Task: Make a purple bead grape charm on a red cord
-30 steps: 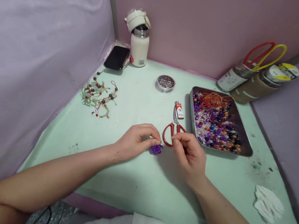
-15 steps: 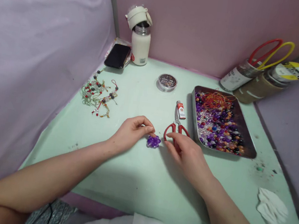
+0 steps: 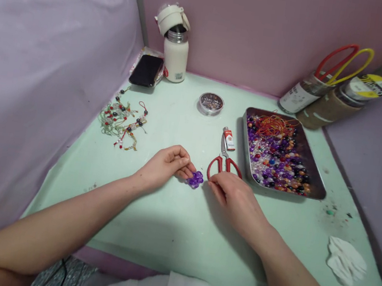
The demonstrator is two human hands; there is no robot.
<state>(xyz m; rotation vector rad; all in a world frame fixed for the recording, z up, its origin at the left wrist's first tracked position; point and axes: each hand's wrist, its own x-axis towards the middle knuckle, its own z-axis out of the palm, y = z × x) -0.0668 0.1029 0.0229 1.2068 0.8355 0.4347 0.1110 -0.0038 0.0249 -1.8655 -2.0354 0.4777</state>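
Observation:
A small cluster of purple beads (image 3: 195, 179) lies on the pale green table (image 3: 165, 224) between my two hands. My left hand (image 3: 166, 165) has its fingers curled together, fingertips touching the cluster from the left. My right hand (image 3: 234, 201) rests just right of the cluster, fingers bent and pinched together; what they hold is too small to make out. Red-handled scissors (image 3: 224, 162) lie right above my right hand, and a small red and white lighter (image 3: 229, 139) sits beyond them.
A metal tray (image 3: 313, 186) of mixed beads and orange cord stands on the right. Finished beaded cords (image 3: 121, 121) lie at left. A phone (image 3: 146, 70), a white flask (image 3: 176, 48) and a round tin (image 3: 211, 103) are at the back, jars (image 3: 325, 100) far right, crumpled tissue (image 3: 346, 266) near right.
The bead cluster has come down onto the table. My left hand has settled beside it and my right hand has lowered from a raised pinch to rest near the scissors.

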